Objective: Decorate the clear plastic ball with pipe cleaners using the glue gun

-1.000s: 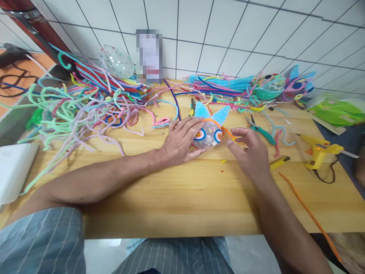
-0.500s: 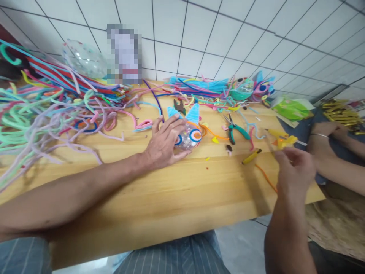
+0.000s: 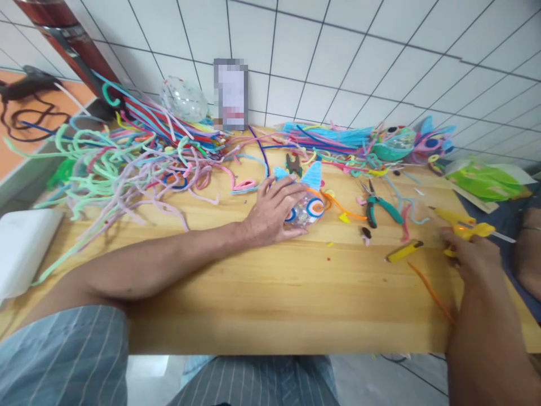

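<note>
My left hand [image 3: 276, 211] is wrapped over the left side of a clear ball [image 3: 305, 217] decorated as an animal face. Blue fuzzy ears [image 3: 311, 176] stand on top of it, and ring eyes [image 3: 315, 207] in blue, white and orange show on its front. At the right end of the table my right hand [image 3: 475, 254] is closed around the handle of a yellow hot glue gun [image 3: 465, 226], with a clear glue stick [image 3: 504, 237] poking from its back. Part of the handle is covered by the fingers.
Teal-handled pliers [image 3: 380, 208], a yellow utility knife [image 3: 404, 251] and an orange pipe cleaner [image 3: 431, 290] lie between my hands. Tangled pipe cleaners [image 3: 139, 169] cover the left; a balloon-like clear ball [image 3: 185, 98] rests behind them. Another person's arm [image 3: 530, 248] is at the right edge.
The view has swung left, showing a white box and a red flask. My right hand has come onto the glue gun's handle. My left hand stays on the ball.
</note>
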### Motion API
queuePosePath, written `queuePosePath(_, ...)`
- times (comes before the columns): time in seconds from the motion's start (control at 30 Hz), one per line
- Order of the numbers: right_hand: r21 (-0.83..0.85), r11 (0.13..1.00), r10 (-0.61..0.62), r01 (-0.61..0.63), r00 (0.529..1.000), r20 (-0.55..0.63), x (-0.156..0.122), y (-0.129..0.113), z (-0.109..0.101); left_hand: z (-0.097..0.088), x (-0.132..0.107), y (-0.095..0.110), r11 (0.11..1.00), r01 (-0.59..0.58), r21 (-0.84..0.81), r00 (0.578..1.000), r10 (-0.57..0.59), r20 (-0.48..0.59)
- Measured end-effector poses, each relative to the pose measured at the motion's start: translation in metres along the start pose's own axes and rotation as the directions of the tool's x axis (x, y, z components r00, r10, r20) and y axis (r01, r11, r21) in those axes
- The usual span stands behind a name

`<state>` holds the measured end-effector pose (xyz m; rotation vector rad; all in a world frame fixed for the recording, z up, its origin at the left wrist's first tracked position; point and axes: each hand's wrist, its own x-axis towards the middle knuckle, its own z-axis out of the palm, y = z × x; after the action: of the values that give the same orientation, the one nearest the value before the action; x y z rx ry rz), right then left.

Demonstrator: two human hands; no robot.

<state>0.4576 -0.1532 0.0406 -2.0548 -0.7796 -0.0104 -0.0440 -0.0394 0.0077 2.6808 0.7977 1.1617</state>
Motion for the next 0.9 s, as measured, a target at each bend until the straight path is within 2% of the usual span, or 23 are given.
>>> queuePosePath(0.07,-0.011,0.994,0.105,-0.107,0.988,-0.114,-0.004,-0.015,0.007,0.001,0.000,0.000,1.000,-0.005,0.000,1.000,0.005,0.015)
queuePosePath(0.1,0.024,0.993,0.122,-0.120,0.981,-0.152,-0.009,-0.026,0.009,0.001,0.000,-0.001,1.000,-0.019,0.000,1.000,0.019,0.006)
queuePosePath(0.17,0.201,0.979,0.037,-0.010,0.991,-0.130,-0.025,-0.057,0.009,0.001,0.000,-0.001,0.998,-0.069,0.004,0.997,0.069,-0.042)
queuePosePath(0.23,0.327,0.939,-0.118,0.104,0.993,0.023,-0.051,-0.093,0.006,0.000,0.000,0.000,0.993,-0.114,0.020,0.989,0.115,-0.087)
queuePosePath(0.3,0.409,0.899,-0.262,0.157,0.940,0.216,-0.080,-0.126,0.002,-0.001,0.000,0.001,0.990,-0.136,0.047,0.986,0.140,-0.093)
queuePosePath(0.4,0.442,0.883,-0.347,0.159,0.854,0.387,-0.119,-0.157,0.003,-0.003,-0.001,0.003,0.987,-0.136,0.087,0.988,0.141,-0.054)
queuePosePath(0.53,0.424,0.893,-0.406,0.153,0.680,0.610,-0.147,-0.159,0.022,-0.004,-0.002,0.005,0.988,-0.134,0.080,0.990,0.137,-0.032)
queuePosePath(0.6,0.397,0.899,-0.419,0.184,0.621,0.662,-0.153,-0.152,0.033,-0.004,-0.003,0.006,0.989,-0.133,0.064,0.991,0.135,-0.023)
queuePosePath(0.7,0.378,0.893,-0.447,0.244,0.580,0.681,-0.158,-0.142,0.043,-0.005,-0.003,0.007,0.991,-0.118,0.065,0.993,0.119,-0.009)
queuePosePath(0.8,0.380,0.872,-0.489,0.308,0.543,0.682,-0.158,-0.133,0.043,-0.005,-0.003,0.008,0.991,-0.115,0.074,0.993,0.116,-0.014)
queuePosePath(0.9,0.354,0.861,-0.506,0.365,0.544,0.669,-0.155,-0.124,0.039,-0.005,-0.002,0.009,0.990,-0.128,0.063,0.990,0.131,-0.045)
